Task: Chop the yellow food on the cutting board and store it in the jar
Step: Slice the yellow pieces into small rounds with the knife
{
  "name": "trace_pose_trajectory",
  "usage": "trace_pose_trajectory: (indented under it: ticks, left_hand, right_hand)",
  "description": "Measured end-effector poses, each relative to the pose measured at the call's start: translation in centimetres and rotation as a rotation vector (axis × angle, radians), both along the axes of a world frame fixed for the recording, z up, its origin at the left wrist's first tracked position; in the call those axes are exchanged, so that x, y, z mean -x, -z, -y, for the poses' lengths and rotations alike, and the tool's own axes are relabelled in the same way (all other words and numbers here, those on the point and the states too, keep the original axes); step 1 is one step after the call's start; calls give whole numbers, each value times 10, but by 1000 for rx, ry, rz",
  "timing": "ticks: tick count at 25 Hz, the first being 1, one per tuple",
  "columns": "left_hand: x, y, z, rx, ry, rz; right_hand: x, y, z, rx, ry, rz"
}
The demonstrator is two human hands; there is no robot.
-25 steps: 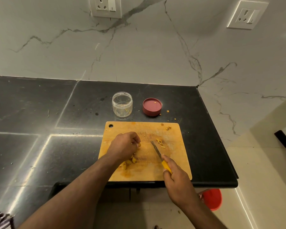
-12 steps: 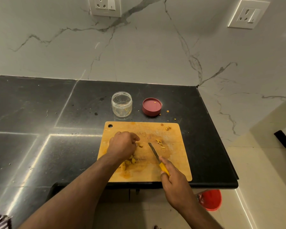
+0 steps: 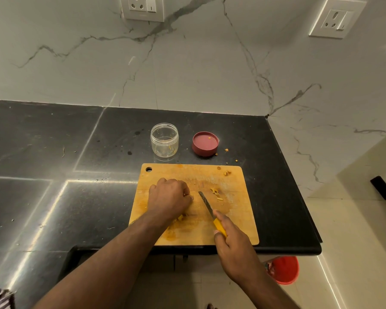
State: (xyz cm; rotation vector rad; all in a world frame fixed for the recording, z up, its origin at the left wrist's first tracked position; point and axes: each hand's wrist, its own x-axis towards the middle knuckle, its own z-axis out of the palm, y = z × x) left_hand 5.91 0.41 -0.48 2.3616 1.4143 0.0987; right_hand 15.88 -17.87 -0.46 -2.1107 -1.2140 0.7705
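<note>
A wooden cutting board (image 3: 236,215) lies at the counter's front edge. My left hand (image 3: 168,197) is curled over yellow food (image 3: 180,217) on the board, and most of the food is hidden beneath it. My right hand (image 3: 232,241) grips the yellow handle of a knife (image 3: 206,205), whose blade points up-left just right of my left hand. Small chopped yellow bits (image 3: 215,192) lie right of the blade. An open clear jar (image 3: 164,139) stands behind the board, with its dark red lid (image 3: 205,143) upside down beside it.
The black counter (image 3: 76,175) ends at a marble wall (image 3: 187,63) behind and at its right edge. A few yellow crumbs (image 3: 226,150) lie near the lid. A red bucket (image 3: 284,272) stands on the floor below the counter's front right corner.
My right hand and the knife shifted slightly left toward my left hand. My left hand stayed curled over the food.
</note>
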Motion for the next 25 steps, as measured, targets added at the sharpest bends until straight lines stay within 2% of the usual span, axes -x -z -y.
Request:
trace_pose_trajectory:
  ticks: [7, 25]
  left_hand:
    - [-3, 4, 1, 61, 18, 31]
    - [-9, 6, 3, 51, -35, 42]
  right_hand:
    - [-1, -2, -2, 17, -54, 48]
    - [3, -7, -10, 62, -144, 114]
